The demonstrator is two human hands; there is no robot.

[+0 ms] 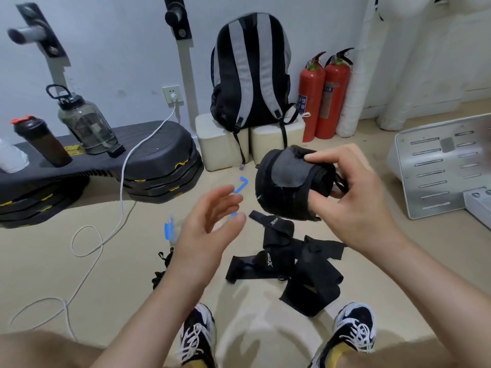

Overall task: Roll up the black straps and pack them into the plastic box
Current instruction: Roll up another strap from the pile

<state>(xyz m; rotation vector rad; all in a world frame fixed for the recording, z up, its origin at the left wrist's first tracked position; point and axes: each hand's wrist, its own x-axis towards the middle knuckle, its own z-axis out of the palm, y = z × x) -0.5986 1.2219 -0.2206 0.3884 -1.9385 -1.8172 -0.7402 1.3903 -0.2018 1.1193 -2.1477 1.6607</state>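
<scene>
Head view, looking forward-down, floor close.

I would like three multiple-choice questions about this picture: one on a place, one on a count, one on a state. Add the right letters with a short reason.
1. Where does the backpack stand?
A. on the bare floor
B. on the blocks
C. hung on the wall

2. How many red extinguishers are there?
A. one
B. three
C. two

3. What does the right hand do?
A. holds a rolled strap
B. lies open and empty
C. presses the floor

Answers: 1 B, its base rests on the pale blocks by the wall; 2 C, a pair stands right of the backpack; 3 A, fingers and thumb grip the roll.
</scene>
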